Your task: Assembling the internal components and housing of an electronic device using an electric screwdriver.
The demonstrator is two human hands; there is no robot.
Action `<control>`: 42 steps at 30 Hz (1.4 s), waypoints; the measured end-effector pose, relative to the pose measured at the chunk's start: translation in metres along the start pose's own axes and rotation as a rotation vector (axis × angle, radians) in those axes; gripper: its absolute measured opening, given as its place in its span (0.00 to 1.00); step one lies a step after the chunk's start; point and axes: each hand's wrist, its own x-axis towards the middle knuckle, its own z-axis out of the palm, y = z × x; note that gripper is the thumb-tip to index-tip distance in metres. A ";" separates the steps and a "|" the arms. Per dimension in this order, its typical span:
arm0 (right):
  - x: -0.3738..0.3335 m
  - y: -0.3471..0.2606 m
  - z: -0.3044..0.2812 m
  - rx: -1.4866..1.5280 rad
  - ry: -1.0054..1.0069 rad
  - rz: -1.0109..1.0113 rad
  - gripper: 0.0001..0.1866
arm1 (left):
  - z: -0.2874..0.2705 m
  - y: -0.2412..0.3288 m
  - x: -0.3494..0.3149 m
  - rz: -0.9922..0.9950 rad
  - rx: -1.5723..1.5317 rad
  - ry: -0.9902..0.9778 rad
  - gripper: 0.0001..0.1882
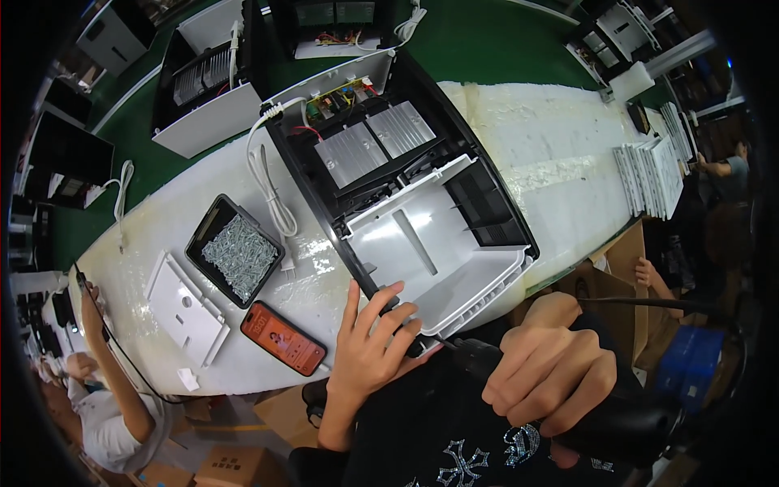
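A black appliance housing (505, 203) lies on its back on the bench, with a white plastic compartment (398, 243) at its near end. Two finned aluminium heat sinks (350, 154) and a small circuit board (341, 99) sit in its far half. My left hand (375, 345) rests on the near left corner of the housing, fingers spread. Wrapped round a black electric screwdriver (475, 357) is my right hand (556, 365). The screwdriver's tip points left at the housing's near edge, close to my left fingers; whether it touches a screw I cannot tell.
Left of the housing are a black tray of screws (239, 256), a white plastic panel (187, 312), a phone (284, 338) and a coiled white power cord (272, 191). White panels (653, 174) stand stacked at right. More housings (203, 81) stand beyond. Other people work at both sides.
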 end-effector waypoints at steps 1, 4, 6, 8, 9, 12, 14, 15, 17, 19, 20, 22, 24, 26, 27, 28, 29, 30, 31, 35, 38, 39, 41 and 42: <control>0.000 0.001 0.000 0.006 -0.003 0.000 0.20 | -0.001 0.001 0.000 0.002 0.003 0.000 0.19; -0.001 0.007 0.003 0.088 -0.043 0.033 0.20 | -0.005 0.000 -0.002 -0.002 0.002 -0.007 0.19; 0.000 0.011 0.007 0.065 -0.064 0.056 0.20 | -0.009 0.000 0.000 -0.006 -0.020 -0.020 0.18; 0.005 0.016 0.012 0.098 -0.120 0.065 0.20 | -0.010 -0.002 0.001 0.025 -0.063 -0.041 0.19; 0.006 0.019 0.014 0.101 -0.157 0.074 0.20 | -0.009 -0.003 0.000 -0.004 -0.040 -0.024 0.19; 0.021 0.021 0.006 0.143 -0.291 0.220 0.19 | -0.010 -0.002 -0.002 0.045 -0.107 -0.015 0.20; 0.019 0.023 0.009 0.177 -0.297 0.263 0.19 | -0.009 -0.002 -0.007 0.031 -0.107 0.002 0.20; 0.017 0.025 0.010 0.193 -0.284 0.251 0.20 | -0.008 -0.002 -0.008 0.043 -0.129 0.004 0.21; 0.017 0.029 0.011 0.221 -0.280 0.239 0.21 | -0.010 -0.002 -0.010 0.049 -0.131 0.004 0.21; 0.020 0.032 0.007 0.197 -0.353 0.199 0.22 | -0.007 -0.002 -0.011 0.051 -0.117 0.025 0.20; 0.022 0.034 0.006 0.229 -0.380 0.201 0.23 | -0.006 -0.002 -0.011 0.046 -0.108 0.028 0.20; 0.023 0.034 0.010 0.251 -0.383 0.205 0.23 | -0.006 -0.001 -0.012 0.051 -0.124 0.057 0.20; 0.024 0.033 0.010 0.266 -0.388 0.207 0.24 | -0.005 0.001 -0.011 0.052 -0.114 0.073 0.20; 0.024 0.033 0.008 0.346 -0.427 0.185 0.23 | -0.006 0.002 -0.010 0.057 -0.105 0.086 0.21; 0.026 0.031 0.009 0.347 -0.430 0.177 0.23 | -0.008 0.003 -0.009 0.060 -0.102 0.073 0.21; 0.029 0.028 0.010 0.328 -0.460 0.189 0.23 | -0.009 0.004 -0.008 0.062 -0.100 0.060 0.21; 0.029 0.026 0.011 0.310 -0.486 0.199 0.23 | -0.008 0.005 -0.008 0.063 -0.092 0.056 0.21; 0.027 0.026 0.009 0.312 -0.485 0.190 0.23 | -0.006 0.006 -0.008 0.046 -0.102 0.056 0.21; 0.025 0.026 0.007 0.320 -0.472 0.199 0.23 | -0.005 0.006 -0.009 0.029 -0.113 0.056 0.22; 0.021 0.029 0.002 0.329 -0.451 0.165 0.23 | -0.004 0.007 -0.009 0.029 -0.096 0.051 0.22; 0.021 0.027 0.000 0.335 -0.443 0.156 0.23 | -0.004 0.008 -0.010 0.041 -0.039 0.076 0.21; 0.020 0.027 -0.002 0.330 -0.440 0.145 0.24 | -0.002 0.007 -0.012 0.031 -0.059 0.069 0.21; 0.017 0.023 -0.007 0.322 -0.398 0.103 0.23 | -0.001 0.007 -0.012 0.014 -0.079 0.057 0.21; 0.015 0.019 -0.010 0.303 -0.360 0.065 0.22 | 0.000 0.007 -0.012 0.016 -0.090 0.057 0.22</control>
